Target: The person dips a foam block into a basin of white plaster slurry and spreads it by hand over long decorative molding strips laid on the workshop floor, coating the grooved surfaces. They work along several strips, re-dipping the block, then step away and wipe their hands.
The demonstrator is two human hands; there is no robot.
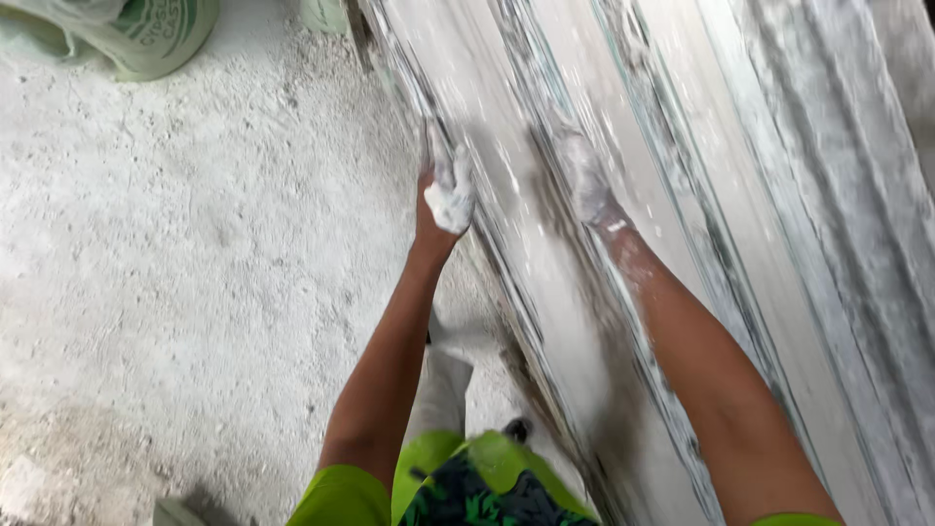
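At the far left top I see a pale sack [146,34] with green print lying on the dusty white floor [195,244], well apart from where I work. It sits out of the way, likely so the ground beside the moulds stays free for my feet.

Moving right, my left hand [446,195] is caked in white plaster and curled closed over the near edge of the long plaster-coated mould [506,195], the fingers hooked over its rim. I judge that the hold steadies me against the slab while I lean over it.

Further right, my right hand [584,180] lies on the top surface of the same mould, also white with plaster. It is blurred, so I cannot tell whether the fingers are flat or bent around anything; it seems to press or smooth the wet face.

The mould runs diagonally from top centre to bottom right, beside more long ridged strips [779,195] laid parallel, touching or just beside one another.
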